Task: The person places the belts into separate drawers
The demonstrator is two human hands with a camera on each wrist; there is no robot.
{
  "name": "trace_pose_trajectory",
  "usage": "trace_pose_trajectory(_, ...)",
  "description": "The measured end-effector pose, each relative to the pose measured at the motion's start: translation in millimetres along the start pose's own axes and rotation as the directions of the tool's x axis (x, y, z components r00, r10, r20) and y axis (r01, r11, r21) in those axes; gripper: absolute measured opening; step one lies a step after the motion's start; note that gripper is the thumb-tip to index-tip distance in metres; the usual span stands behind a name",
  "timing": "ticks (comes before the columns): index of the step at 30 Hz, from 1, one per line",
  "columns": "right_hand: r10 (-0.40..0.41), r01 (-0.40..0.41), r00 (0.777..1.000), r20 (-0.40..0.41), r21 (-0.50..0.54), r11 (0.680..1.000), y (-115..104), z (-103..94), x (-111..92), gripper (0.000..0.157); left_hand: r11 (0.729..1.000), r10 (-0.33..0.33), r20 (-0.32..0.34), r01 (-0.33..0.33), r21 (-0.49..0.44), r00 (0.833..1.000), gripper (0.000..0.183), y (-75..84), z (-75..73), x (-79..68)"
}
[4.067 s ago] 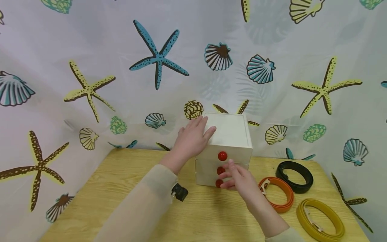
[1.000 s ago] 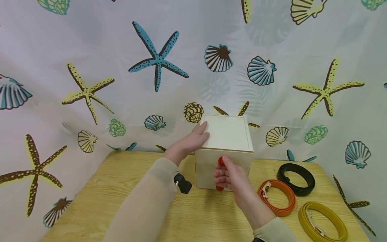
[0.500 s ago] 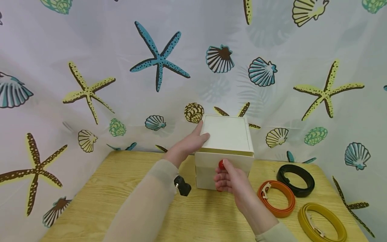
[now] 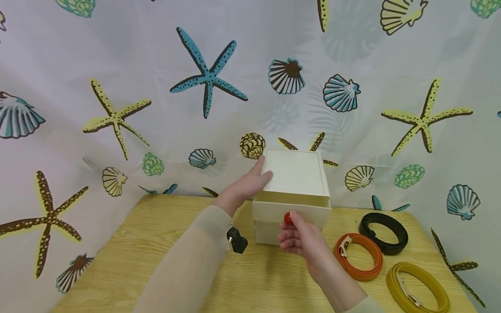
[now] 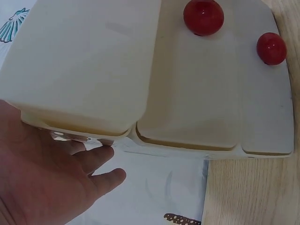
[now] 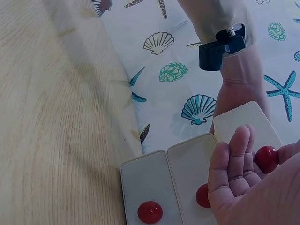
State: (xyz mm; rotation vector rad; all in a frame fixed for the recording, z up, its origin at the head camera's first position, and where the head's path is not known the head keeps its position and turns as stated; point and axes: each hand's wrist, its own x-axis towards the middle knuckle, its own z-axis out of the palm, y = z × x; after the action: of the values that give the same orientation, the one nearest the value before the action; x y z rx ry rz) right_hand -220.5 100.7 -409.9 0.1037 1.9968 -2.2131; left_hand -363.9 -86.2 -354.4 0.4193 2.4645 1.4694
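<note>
A small white box of three stacked drawers stands on the table, with round red knobs on its fronts. Its top drawer is pulled part way out, and a strip of the inside shows behind the front. My right hand pinches that drawer's red knob between thumb and fingers. My left hand rests against the box's left side, thumb on the top edge, fingers extended. The middle drawer and bottom drawer are closed in the left wrist view.
To the right of the box lie three coiled belts: a black belt, an orange belt and a yellow belt. A white curtain printed with shells and starfish hangs behind the wooden table.
My right hand has gone from beside the knobs to gripping the top one, and has drawn the top drawer outward toward me. My left hand has shifted slightly down the box's left edge.
</note>
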Motion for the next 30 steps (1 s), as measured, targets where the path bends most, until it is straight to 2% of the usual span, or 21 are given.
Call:
trace_pose_trajectory(9, 0.015, -0.015, 1.0, 0.018, -0.006, 1.0, 3.9, -2.1, -8.3, 0.057, 0.999, 0.02, -0.016, -0.021, -0.028, 1.0, 0.076, -2.2, 3.6, 2.4)
trace_pose_trajectory(18, 0.04, -0.04, 0.998, 0.048, -0.011, 0.999, 6.3, -4.1, -19.4, 0.056, 0.999, 0.041, -0.002, -0.041, -0.009, 0.999, 0.075, -4.4, 2.9, 3.4)
trace_pose_trajectory(30, 0.045, -0.045, 0.997, 0.066, -0.003, 0.999, 9.2, -5.6, -29.5, 0.055, 1.0, 0.029, -0.005, -0.029, -0.012, 1.0, 0.074, 0.5, 4.0, 1.7)
